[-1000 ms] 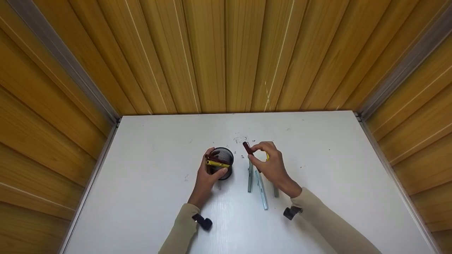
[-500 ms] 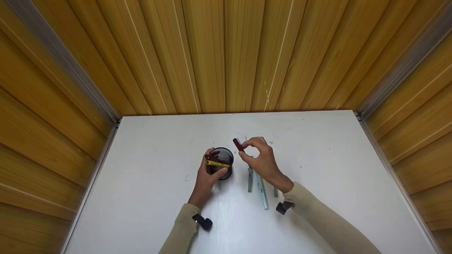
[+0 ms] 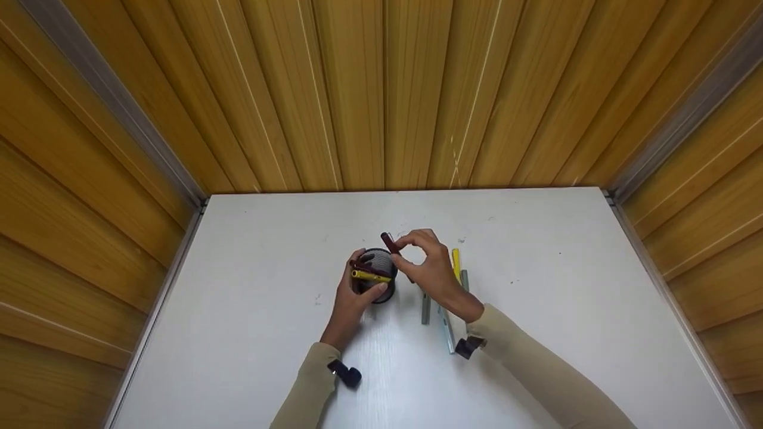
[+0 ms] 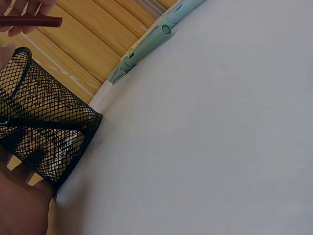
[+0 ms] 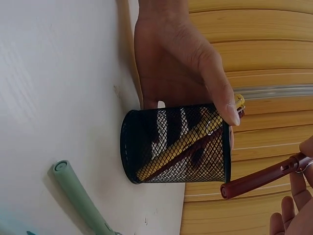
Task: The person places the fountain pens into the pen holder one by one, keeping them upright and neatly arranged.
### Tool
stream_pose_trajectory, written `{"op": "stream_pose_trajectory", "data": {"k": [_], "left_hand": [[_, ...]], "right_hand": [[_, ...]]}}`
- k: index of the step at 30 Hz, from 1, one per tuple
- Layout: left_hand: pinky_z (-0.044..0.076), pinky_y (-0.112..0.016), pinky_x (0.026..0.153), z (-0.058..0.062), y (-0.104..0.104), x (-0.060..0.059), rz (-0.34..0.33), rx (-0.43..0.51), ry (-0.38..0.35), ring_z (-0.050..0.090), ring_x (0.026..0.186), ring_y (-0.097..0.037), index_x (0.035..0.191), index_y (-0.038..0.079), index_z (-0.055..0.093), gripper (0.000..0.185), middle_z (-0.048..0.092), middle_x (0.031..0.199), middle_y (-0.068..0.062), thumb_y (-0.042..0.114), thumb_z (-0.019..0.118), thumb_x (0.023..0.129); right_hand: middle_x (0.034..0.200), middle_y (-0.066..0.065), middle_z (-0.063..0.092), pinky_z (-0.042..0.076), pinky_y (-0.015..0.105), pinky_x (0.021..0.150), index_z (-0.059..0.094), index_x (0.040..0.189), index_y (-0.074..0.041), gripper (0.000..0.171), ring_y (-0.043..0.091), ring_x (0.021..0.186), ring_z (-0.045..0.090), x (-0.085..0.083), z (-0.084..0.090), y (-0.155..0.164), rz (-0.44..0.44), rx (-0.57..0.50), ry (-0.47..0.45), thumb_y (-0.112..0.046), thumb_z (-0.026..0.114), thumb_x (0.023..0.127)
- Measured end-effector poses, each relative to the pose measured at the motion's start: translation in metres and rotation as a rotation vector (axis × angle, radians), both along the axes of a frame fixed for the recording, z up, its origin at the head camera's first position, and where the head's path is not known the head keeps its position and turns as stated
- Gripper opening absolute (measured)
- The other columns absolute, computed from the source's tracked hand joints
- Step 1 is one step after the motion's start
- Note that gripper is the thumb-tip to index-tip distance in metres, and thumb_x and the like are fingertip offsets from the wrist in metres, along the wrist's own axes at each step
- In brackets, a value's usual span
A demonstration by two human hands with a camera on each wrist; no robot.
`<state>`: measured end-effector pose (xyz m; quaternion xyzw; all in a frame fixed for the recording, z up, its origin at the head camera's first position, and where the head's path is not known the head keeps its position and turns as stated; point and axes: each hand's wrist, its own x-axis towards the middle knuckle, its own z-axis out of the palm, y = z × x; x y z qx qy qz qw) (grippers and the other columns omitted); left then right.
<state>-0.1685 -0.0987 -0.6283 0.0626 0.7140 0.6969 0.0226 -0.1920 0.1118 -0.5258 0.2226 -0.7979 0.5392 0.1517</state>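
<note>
A black mesh pen cup (image 3: 377,280) (image 4: 41,132) (image 5: 178,144) stands mid-table with a yellow pen (image 3: 369,276) (image 5: 190,137) and a dark red pen (image 3: 365,267) leaning in it. My left hand (image 3: 351,295) (image 5: 181,63) grips the cup's side, thumb on its rim. My right hand (image 3: 432,271) pinches a dark red pen (image 3: 391,245) (image 5: 264,177) (image 4: 29,21) and holds it, tilted, just above the cup's right rim.
Several pens lie right of the cup: pale green ones (image 3: 446,328) (image 4: 151,41) (image 5: 80,196), a grey one (image 3: 425,308) and a yellow one (image 3: 456,262). Wooden panel walls (image 3: 381,89) close in the white table (image 3: 238,333) at the back and both sides.
My right hand has carried the dark red pen leftward from above the loose pens to the cup's rim, uncovering the yellow pen on the table. The left hand has kept its grip on the cup.
</note>
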Motion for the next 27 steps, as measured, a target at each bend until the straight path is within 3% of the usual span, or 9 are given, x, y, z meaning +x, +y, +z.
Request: {"op": "stream_pose_trajectory", "data": {"k": [4,17,27], "left_hand": [[0.035,-0.055,0.128,0.0,0.001,0.0,0.011,-0.015,-0.01,0.047,0.152,-0.026,0.171,0.034,0.035,0.088,0.046,0.167,-0.003,0.035,0.084,0.098],[0.033,-0.054,0.129,-0.001,0.001,0.0,0.004,-0.011,0.02,0.045,0.155,-0.024,0.172,0.033,0.033,0.091,0.047,0.168,-0.001,0.036,0.085,0.097],[0.028,-0.053,0.131,-0.003,0.001,-0.001,0.004,-0.005,0.014,0.036,0.162,-0.022,0.174,0.03,0.028,0.096,0.039,0.174,0.0,0.039,0.084,0.097]], "right_hand": [[0.111,-0.002,0.074,0.05,0.046,0.106,0.08,0.111,-0.011,0.02,0.021,0.118,0.061,0.0,0.0,-0.008,0.011,-0.014,-0.015,-0.003,0.087,0.094],[0.111,0.002,0.075,0.048,0.05,0.107,0.081,0.111,-0.013,0.016,0.026,0.118,0.062,-0.002,0.001,-0.038,0.089,-0.07,0.0,-0.008,0.086,0.097],[0.11,0.004,0.076,0.044,0.046,0.11,0.081,0.11,-0.01,0.021,0.026,0.118,0.061,-0.003,0.003,-0.05,0.102,-0.104,0.02,-0.003,0.088,0.092]]}}
